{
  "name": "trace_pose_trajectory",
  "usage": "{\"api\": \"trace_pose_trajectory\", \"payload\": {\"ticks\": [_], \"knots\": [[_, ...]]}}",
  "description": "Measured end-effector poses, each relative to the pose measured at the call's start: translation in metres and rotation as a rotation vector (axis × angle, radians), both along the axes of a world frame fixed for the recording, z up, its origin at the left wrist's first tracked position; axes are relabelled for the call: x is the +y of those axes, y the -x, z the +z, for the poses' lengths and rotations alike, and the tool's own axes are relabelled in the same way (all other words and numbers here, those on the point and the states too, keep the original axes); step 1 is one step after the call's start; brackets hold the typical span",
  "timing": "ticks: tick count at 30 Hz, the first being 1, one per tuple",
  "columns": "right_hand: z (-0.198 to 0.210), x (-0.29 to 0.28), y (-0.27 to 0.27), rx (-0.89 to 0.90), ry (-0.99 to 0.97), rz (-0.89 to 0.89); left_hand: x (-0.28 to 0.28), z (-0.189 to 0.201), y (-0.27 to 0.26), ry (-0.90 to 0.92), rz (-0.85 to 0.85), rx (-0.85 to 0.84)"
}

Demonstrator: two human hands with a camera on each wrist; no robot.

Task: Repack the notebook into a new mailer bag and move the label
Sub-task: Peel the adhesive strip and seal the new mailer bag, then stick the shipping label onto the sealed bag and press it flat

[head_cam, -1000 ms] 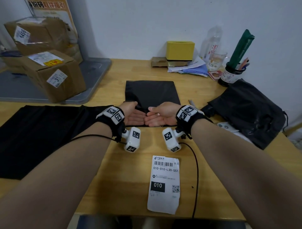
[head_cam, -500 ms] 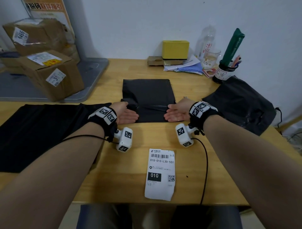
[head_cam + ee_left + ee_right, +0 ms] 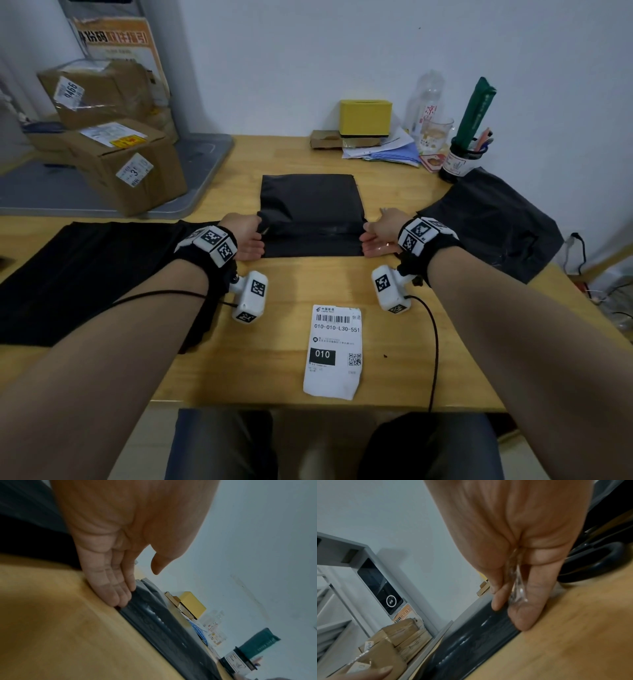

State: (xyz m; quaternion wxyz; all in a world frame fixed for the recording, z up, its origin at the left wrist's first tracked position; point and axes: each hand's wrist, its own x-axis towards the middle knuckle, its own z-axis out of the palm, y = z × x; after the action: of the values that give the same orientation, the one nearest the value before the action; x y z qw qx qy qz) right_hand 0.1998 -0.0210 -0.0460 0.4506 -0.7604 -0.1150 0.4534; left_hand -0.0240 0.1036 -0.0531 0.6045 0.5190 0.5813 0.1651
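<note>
A black mailer bag (image 3: pixel 310 205) lies flat mid-table, its near end folded over as a flap. My left hand (image 3: pixel 251 240) rests at the flap's left edge, and its straight fingers (image 3: pixel 118 596) touch the bag (image 3: pixel 163 626). My right hand (image 3: pixel 371 238) presses the right edge with straight fingers (image 3: pixel 527 615) on the bag (image 3: pixel 471 642). A thin clear film (image 3: pixel 517 592) sits between two right fingers. The white shipping label (image 3: pixel 334 349) lies loose near the front edge. No notebook is visible.
A crumpled black bag (image 3: pixel 493 219) lies at the right, and flat black bags (image 3: pixel 78 274) lie at the left. Cardboard boxes (image 3: pixel 130 164) sit on a grey tray at the back left. A yellow box (image 3: pixel 364 118), papers, a glass and a pen cup (image 3: pixel 459 161) line the wall.
Both hands have slid apart along the flap, from touching at its middle out to its left and right edges. The label has not moved.
</note>
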Motion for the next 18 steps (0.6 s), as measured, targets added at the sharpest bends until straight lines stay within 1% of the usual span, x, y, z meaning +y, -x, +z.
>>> {"api": "trace_pose_trajectory", "payload": {"ticks": [3, 4, 6, 8, 9, 11, 14, 16, 18], "knots": [[0.001, -0.01, 0.0, -0.059, -0.037, 0.036, -0.005, 0.005, 0.007, -0.1, -0.035, 0.08], [0.001, -0.015, 0.001, -0.049, -0.058, 0.047, -0.007, 0.009, 0.009, -0.121, -0.059, 0.101], [0.001, -0.027, 0.004, -0.008, -0.087, 0.078, -0.017, 0.019, 0.014, -0.117, -0.134, 0.086], [0.002, -0.037, 0.006, -0.044, -0.014, 0.147, -0.032, 0.029, 0.017, -0.112, -0.234, 0.071], [0.004, -0.044, 0.007, -0.102, 0.058, 0.213, -0.041, 0.033, 0.017, -0.121, -0.295, 0.09], [0.007, -0.054, 0.005, -0.218, 0.134, 0.345, -0.058, 0.037, 0.016, -0.139, -0.442, 0.171], [0.005, -0.067, 0.004, -0.318, 0.155, 0.449, -0.081, 0.038, 0.014, -0.155, -0.687, 0.316], [0.006, -0.077, 0.006, -0.356, 0.187, 0.523, -0.092, 0.036, 0.011, -0.157, -0.739, 0.343], [0.005, -0.084, 0.008, -0.329, 0.223, 0.591, -0.098, 0.034, 0.009, -0.167, -0.71, 0.342]]}}
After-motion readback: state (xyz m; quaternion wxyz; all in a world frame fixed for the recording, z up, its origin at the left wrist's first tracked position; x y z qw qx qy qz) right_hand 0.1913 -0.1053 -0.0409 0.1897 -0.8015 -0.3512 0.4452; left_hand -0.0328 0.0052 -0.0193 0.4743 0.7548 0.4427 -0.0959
